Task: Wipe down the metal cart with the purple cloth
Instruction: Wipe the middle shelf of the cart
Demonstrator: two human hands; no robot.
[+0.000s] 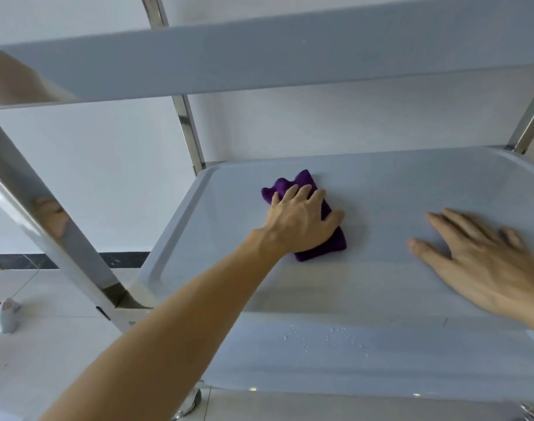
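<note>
Water droplets (326, 335) bead the metal cart (381, 183) shelf's near edge. Left hand (299, 221) presses purple cloth (320, 247) flat, fingers spread. Right hand (484, 262) rests open on the shelf.

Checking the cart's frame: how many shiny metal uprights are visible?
3: one shiny metal upright at near left, one at the shelf's far left corner, one at the far right corner. A fourth probably lies outside the picture.
</note>
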